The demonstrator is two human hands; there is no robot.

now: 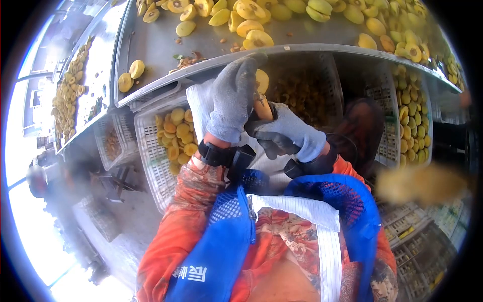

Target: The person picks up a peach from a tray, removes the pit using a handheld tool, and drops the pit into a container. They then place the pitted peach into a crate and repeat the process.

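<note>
My left hand (229,98), in a grey work glove, is closed around a yellow fruit half (261,80), which looks like a peach or an apricot. My right hand (292,132), gloved too, grips a tool with a wooden handle (262,107). The handle's upper end comes up to the fruit, and its working tip is hidden or too small to make out. Both hands are close together, just below the metal rim of the worktable (322,32). Halved fruits (256,39) lie on the table just beyond my left hand.
A white crate of fruit (146,136) stands below the table at left, and another crate (392,116) at right. Between them is a crate with dark contents (332,80). Scraps (188,60) lie near the table rim. A blurred tan shape (422,184) shows at right.
</note>
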